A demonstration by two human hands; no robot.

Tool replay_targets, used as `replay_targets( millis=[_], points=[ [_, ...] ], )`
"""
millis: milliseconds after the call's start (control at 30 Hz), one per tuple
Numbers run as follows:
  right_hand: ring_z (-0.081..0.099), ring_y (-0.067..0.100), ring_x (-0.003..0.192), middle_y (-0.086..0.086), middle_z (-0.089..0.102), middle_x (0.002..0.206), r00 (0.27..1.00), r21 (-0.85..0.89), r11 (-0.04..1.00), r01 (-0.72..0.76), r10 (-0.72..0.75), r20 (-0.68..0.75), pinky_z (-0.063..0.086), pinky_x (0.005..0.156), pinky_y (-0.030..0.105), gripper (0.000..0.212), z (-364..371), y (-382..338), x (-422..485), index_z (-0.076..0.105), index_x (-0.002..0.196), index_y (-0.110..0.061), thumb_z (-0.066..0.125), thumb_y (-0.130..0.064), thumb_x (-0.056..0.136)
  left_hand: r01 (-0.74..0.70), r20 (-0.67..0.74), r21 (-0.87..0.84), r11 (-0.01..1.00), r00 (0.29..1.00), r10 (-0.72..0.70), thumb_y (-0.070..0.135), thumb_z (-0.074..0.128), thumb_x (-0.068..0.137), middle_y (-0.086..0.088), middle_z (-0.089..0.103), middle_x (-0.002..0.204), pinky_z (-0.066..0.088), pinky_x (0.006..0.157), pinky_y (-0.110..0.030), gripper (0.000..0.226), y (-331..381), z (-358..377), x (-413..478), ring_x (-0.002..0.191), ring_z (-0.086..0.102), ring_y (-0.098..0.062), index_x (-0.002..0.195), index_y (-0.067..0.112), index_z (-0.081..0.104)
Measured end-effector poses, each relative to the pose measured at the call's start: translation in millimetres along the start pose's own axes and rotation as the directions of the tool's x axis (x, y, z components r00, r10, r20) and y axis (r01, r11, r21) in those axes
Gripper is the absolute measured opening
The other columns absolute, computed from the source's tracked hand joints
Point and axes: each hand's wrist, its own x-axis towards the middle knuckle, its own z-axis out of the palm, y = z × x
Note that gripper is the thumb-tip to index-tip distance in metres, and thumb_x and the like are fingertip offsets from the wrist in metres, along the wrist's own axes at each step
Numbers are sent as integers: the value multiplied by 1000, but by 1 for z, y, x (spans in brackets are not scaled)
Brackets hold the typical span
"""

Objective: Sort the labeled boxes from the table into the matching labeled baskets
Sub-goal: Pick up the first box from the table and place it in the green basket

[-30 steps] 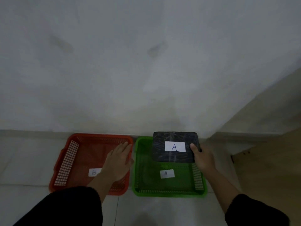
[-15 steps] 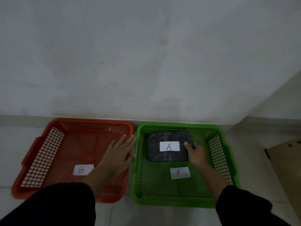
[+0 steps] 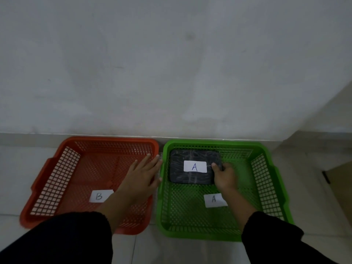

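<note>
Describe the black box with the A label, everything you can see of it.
The black box is a flat rectangle with rounded corners, dark and faintly veined. A white paper label marked A sits on top. It lies in the far left part of the green basket. The right hand grips its right edge.

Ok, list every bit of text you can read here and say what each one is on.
"A": white label on top of the black box, which lies in the green basket with the right hand at its edge.
"A": white label on the green basket's floor, partly covered by the right forearm.
"B": white label on the floor of the red basket.
No other text is visible.
</note>
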Motion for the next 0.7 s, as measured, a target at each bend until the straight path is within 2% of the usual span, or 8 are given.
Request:
replay_targets(
  millis=[333, 533, 633, 700],
  points=[
    [62, 34, 95, 20, 67, 111, 998, -64, 996, 67, -67, 15, 45, 72, 32, 35, -3, -1, -4, 60, 113, -2, 55, -29, 91, 11, 9, 24, 1000, 1000, -11, 42, 36, 93, 9, 8, 159, 4, 119, -44, 60, 0, 2, 1, 147, 0, -14, 147, 32, 11],
    [60, 34, 105, 18, 63, 120, 996, -51, 998, 26, -22, 91, 50, 89, 42, 41, -7, -6, -10, 56, 121, -5, 55, -33, 90, 26, 20, 18, 999, 999, -27, 42, 38, 93, 9, 9, 159, 6, 119, -45, 61, 3, -2, 0, 147, 1, -14, 147, 31, 12],
    [50, 34, 122, 16, 52, 137, 990, -104, 995, 11, 4, 144, 42, 103, 46, 58, -22, -18, -28, 38, 138, -8, 54, -35, 90, 67, 69, 21, 998, 995, -68, 43, 38, 93, 7, 8, 160, 7, 119, -46, 62, 12, -15, -3, 147, 0, -14, 147, 30, 10],
    [42, 34, 131, 15, 43, 145, 988, -176, 984, 33, -5, 157, 35, 109, 46, 63, -41, -31, -48, 31, 143, -9, 53, -36, 90, 107, 114, 4, 994, 988, -107, 43, 37, 94, 3, 5, 160, 7, 119, -46, 63, 25, -35, -9, 147, 0, -16, 147, 28, 8]
  ],
)
